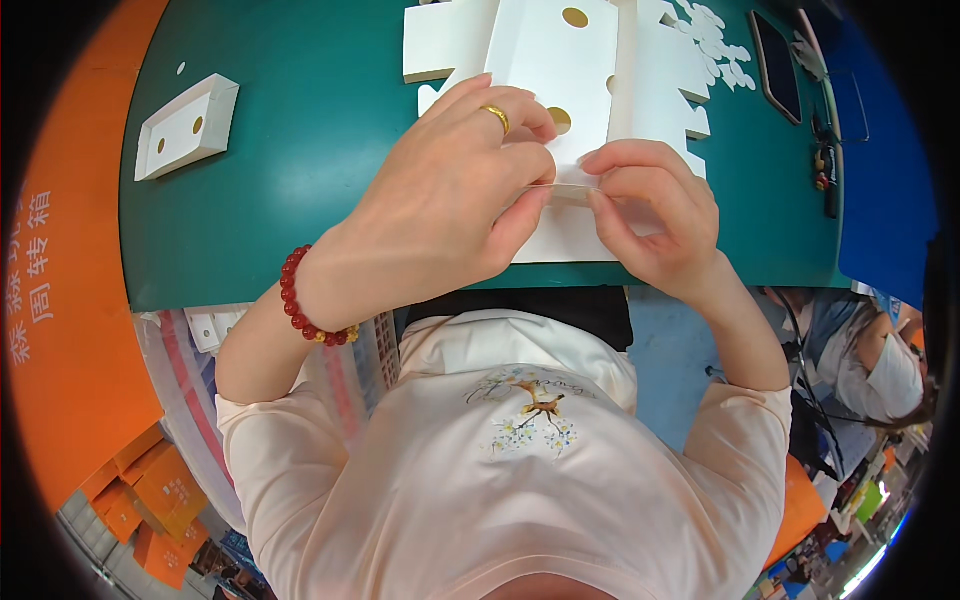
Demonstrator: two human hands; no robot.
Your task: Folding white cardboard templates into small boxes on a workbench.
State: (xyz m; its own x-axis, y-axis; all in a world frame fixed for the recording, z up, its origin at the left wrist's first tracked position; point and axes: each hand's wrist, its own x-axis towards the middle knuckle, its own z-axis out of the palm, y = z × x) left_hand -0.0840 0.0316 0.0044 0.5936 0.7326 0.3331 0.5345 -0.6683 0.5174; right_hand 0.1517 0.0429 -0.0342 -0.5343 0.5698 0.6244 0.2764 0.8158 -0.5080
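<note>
A white die-cut cardboard sheet with round holes lies on the green table in front of me. Its near end is bent up into a thin flap. My left hand, with a gold ring and a red bead bracelet on its wrist, pinches the flap's left end between thumb and fingers. At the other end, the thumb and fingertips of my right hand close on the same flap. More flat white cardboard with notched edges lies underneath. My left hand partly covers the lower hole.
A folded white cardboard tray with two holes sits on the table's left. Small white cut-out scraps are heaped at the far right, beside a dark phone. A dark tool lies by the right edge. Another person is at the right.
</note>
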